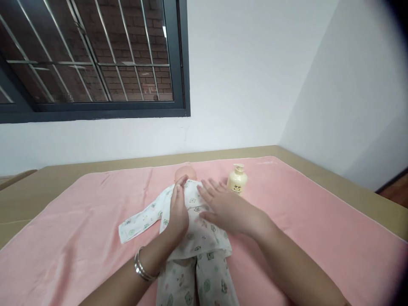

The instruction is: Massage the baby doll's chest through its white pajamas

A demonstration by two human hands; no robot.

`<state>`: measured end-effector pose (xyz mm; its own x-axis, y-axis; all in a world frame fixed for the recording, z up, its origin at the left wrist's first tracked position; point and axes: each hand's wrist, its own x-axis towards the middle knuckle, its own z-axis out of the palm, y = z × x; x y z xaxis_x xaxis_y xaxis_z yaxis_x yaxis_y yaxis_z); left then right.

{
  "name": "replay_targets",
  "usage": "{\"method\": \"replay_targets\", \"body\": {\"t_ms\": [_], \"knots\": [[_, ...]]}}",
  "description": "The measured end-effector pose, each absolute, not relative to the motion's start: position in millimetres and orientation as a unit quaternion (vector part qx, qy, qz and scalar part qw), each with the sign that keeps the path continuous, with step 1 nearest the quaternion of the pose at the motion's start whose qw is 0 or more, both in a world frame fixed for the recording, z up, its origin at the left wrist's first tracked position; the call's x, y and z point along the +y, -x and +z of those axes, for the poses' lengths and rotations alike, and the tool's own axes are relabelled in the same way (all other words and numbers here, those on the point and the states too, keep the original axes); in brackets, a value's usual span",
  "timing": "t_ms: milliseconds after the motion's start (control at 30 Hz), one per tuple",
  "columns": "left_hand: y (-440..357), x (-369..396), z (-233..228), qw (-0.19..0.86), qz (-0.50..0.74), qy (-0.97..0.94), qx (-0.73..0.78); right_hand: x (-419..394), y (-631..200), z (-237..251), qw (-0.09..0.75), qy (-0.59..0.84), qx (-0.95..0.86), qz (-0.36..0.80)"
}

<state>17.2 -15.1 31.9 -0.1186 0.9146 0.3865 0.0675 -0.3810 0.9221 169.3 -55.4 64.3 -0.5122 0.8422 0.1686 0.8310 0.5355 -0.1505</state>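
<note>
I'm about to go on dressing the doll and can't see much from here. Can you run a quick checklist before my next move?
1. Doll lying flat on the pink towel: ok.
2. Left hand on the printed shirt, fingers at the collar: ok.
3. Right hand resting flat and open on the shirt front: ok.
4. Shirt front fastened: cannot tell, the hands cover it.
5. Shirt's sleeve spread flat beside the doll; arm inside: cannot tell.
6. Lotion bottle upright, apart from the right hand: ok.
</note>
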Motion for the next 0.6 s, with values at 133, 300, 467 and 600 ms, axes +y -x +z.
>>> {"method": "replay_targets", "body": {"t_ms": [133,300,467,600], "knots": [[-62,2,56,0.567,0.513,-0.537,0.357,-49,-219,98,0.159,0.603,-0.782,-0.012],[-118,29,88,0.712,0.394,-0.491,0.311,-26,-252,108,0.178,0.712,-0.679,-0.028],[-148,43,93,0.803,0.432,-0.299,0.283,-14,-255,108,0.183,0.741,-0.646,0.009],[-153,45,87,0.842,0.448,-0.186,0.236,-12,-250,103,0.129,0.730,-0.670,-0.042]]}}
